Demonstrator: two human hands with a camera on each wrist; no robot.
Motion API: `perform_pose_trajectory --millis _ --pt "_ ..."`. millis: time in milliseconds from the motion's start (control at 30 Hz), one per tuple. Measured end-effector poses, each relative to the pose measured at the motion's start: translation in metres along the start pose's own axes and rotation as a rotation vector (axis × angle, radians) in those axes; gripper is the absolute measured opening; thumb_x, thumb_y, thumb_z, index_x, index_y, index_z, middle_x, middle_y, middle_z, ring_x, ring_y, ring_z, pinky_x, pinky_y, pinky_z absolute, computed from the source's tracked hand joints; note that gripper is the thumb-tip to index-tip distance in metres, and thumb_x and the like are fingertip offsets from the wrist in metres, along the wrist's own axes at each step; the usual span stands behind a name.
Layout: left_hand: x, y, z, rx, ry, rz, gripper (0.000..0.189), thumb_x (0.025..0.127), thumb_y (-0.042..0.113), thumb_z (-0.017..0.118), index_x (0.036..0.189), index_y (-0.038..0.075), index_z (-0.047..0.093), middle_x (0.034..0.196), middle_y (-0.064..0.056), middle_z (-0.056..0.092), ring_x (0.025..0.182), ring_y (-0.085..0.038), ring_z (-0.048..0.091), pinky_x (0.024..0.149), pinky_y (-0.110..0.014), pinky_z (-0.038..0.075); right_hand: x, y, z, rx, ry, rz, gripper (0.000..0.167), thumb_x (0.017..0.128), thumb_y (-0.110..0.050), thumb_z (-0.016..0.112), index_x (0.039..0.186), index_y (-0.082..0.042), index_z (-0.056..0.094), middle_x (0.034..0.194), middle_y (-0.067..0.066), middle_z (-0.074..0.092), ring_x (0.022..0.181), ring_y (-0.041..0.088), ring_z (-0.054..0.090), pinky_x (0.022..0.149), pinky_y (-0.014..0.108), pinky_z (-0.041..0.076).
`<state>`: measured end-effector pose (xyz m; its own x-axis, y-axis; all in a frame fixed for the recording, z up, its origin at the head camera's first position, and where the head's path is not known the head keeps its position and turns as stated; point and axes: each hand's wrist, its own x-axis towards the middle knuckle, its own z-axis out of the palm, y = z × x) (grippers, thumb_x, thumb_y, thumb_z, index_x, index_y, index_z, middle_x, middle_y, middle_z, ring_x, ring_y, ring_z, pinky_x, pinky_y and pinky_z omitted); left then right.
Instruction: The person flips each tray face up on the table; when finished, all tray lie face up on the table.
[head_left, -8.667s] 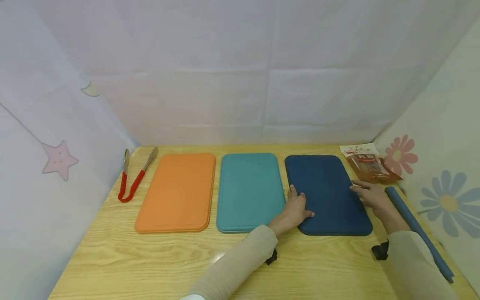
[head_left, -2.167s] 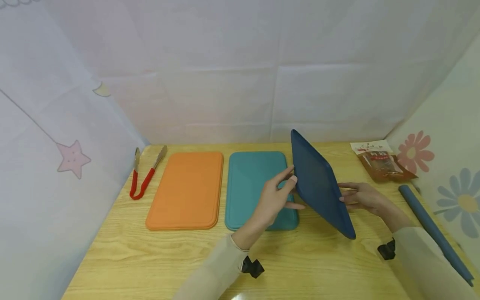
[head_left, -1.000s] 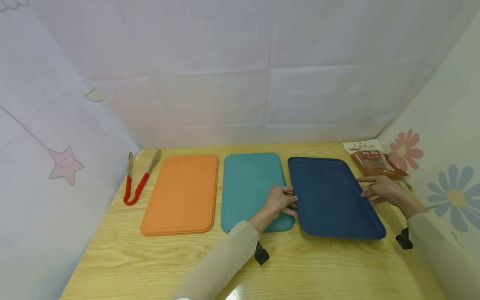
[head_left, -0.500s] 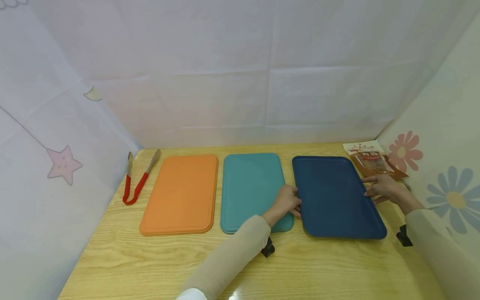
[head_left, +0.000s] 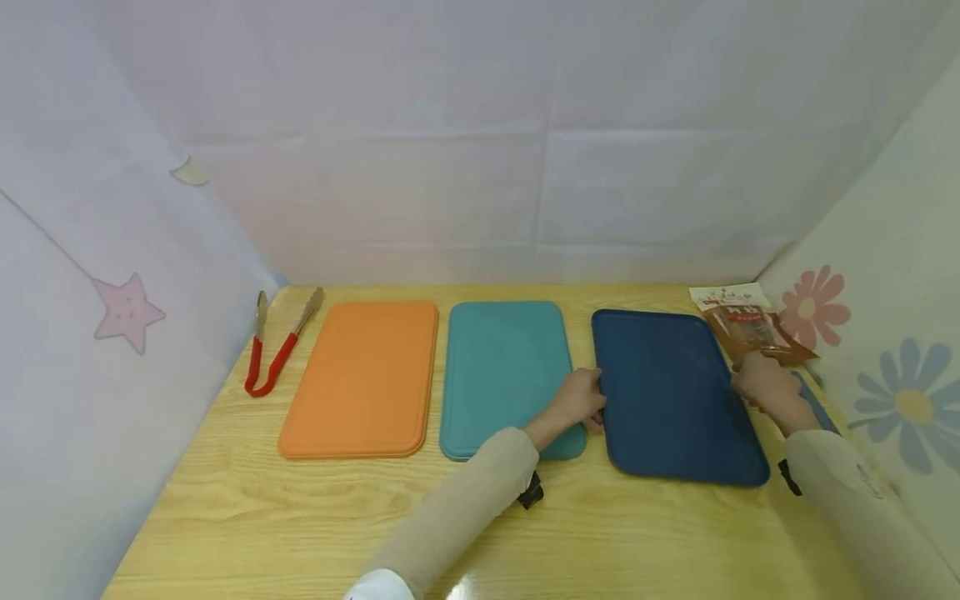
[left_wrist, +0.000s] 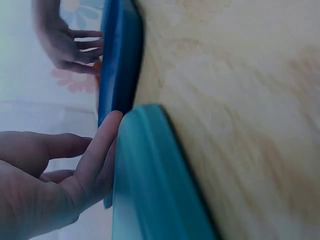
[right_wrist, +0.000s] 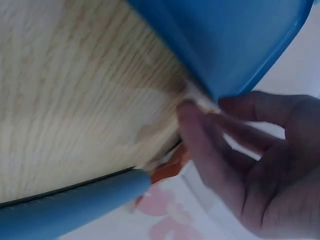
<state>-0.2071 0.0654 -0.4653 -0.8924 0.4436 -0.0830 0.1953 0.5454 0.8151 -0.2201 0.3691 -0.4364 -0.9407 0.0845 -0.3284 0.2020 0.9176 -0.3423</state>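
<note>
Head view: blue tray (head_left: 675, 396) flat on table (head_left: 300, 517), both hands at its edges
Left wrist view: left hand (left_wrist: 45, 185) fingers straight, touching tray edge
Right wrist view: right hand (right_wrist: 250, 165) fingers curled beside tray rim; blue roll (right_wrist: 65, 210) nearby

A matt, smooth plastic look is shown by the trays (head_left: 678, 392); the table (head_left: 300, 517) is glossy grained wood; the tongs (head_left: 279, 337) are metal.

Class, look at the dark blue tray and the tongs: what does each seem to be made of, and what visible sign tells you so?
Dark blue tray: probably moulded plastic, matte; one even colour, rounded corners and a raised rim.
Tongs: likely metal arms, grey and slightly shiny at the tips, with a red coating on the handle end, perhaps silicone or plastic; the look leaves that open.
</note>
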Motion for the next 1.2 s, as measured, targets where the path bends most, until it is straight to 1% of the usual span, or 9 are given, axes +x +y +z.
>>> perform_pose_trajectory --millis 133,300,400,500,567,700,933,1067,1200 --pt "-0.015 -0.009 -0.024 -0.223 -0.066 -0.019 0.056 0.098 -0.002 0.049 0.151 0.004 0.031 0.084 -0.021 0.061 0.066 -0.033 0.065 0.056 -0.032 0.056 -0.013 -0.021 0.012 -0.121 0.193 -0.012 0.024 0.090 -0.011 0.047 0.091 0.008 0.062 0.086 0.034 0.060 0.075 0.052 0.057 0.060 0.063 0.043" --pt "-0.032 -0.027 -0.064 -0.065 0.074 0.039 0.054 0.098 0.004 0.053 0.149 0.012 0.038 0.110 -0.017 0.060 0.082 -0.028 0.068 0.064 -0.029 0.056 -0.021 -0.058 0.027 -0.074 0.376 -0.197 0.039 0.090 -0.006 0.047 0.125 0.008 0.057 0.069 0.026 0.060 0.043 0.025 0.043 0.037 0.035 0.032" --pt "-0.043 -0.042 -0.085 0.069 0.168 0.063 0.052 0.097 0.006 0.056 0.147 0.010 0.042 0.120 -0.020 0.058 0.099 -0.030 0.064 0.075 -0.035 0.054 -0.023 -0.081 0.033 0.000 0.340 -0.263 0.045 0.093 -0.007 0.047 0.135 0.008 0.049 0.068 0.021 0.060 0.038 0.013 0.029 0.037 0.026 0.024" --pt "-0.054 -0.057 -0.102 0.199 0.240 0.028 0.051 0.094 0.007 0.061 0.144 0.010 0.047 0.127 -0.024 0.054 0.114 -0.036 0.054 0.086 -0.046 0.051 -0.022 -0.104 0.040 0.057 0.299 -0.296 0.048 0.094 -0.008 0.049 0.140 0.004 0.046 0.099 0.027 0.066 0.037 0.012 0.027 0.037 0.025 0.023" --pt "-0.062 -0.065 -0.111 0.315 0.268 -0.023 0.051 0.093 0.010 0.064 0.142 0.009 0.050 0.131 -0.025 0.051 0.122 -0.041 0.047 0.095 -0.053 0.045 -0.021 -0.120 0.045 0.086 0.281 -0.313 0.049 0.095 -0.010 0.050 0.143 0.000 0.044 0.121 0.029 0.059 0.037 0.014 0.030 0.037 0.025 0.024" --pt "-0.071 -0.078 -0.120 0.475 0.269 -0.125 0.051 0.090 0.017 0.069 0.137 0.003 0.054 0.138 -0.030 0.044 0.132 -0.049 0.035 0.106 -0.062 0.028 -0.018 -0.149 0.056 0.128 0.228 -0.389 0.049 0.097 -0.012 0.052 0.145 -0.002 0.043 0.129 0.027 0.055 0.045 0.021 0.047 0.038 0.026 0.030" --pt "-0.076 -0.087 -0.119 0.387 0.212 -0.212 0.060 0.091 0.021 0.069 0.141 -0.001 0.046 0.150 -0.033 0.025 0.133 -0.052 0.031 0.104 -0.055 0.037 -0.009 -0.186 0.079 0.146 0.037 -0.430 0.049 0.099 -0.015 0.051 0.145 -0.001 0.041 0.099 0.028 0.064 0.040 0.012 0.038 0.038 0.025 0.030" --pt "-0.074 -0.089 -0.119 0.369 0.231 -0.238 0.065 0.088 0.022 0.072 0.140 -0.005 0.045 0.150 -0.034 0.024 0.135 -0.046 0.033 0.105 -0.051 0.038 -0.001 -0.195 0.091 0.082 -0.020 -0.433 0.050 0.098 -0.016 0.051 0.142 0.006 0.041 0.116 0.030 0.061 0.043 0.011 0.035 0.044 0.026 0.033" --pt "-0.073 -0.090 -0.121 0.344 0.231 -0.265 0.068 0.087 0.023 0.074 0.140 -0.008 0.044 0.150 -0.034 0.022 0.136 -0.043 0.033 0.105 -0.048 0.038 0.003 -0.197 0.097 0.090 -0.060 -0.436 0.054 0.097 -0.017 0.051 0.141 0.013 0.038 0.138 0.031 0.046 0.070 0.026 0.060 0.067 0.035 0.046"
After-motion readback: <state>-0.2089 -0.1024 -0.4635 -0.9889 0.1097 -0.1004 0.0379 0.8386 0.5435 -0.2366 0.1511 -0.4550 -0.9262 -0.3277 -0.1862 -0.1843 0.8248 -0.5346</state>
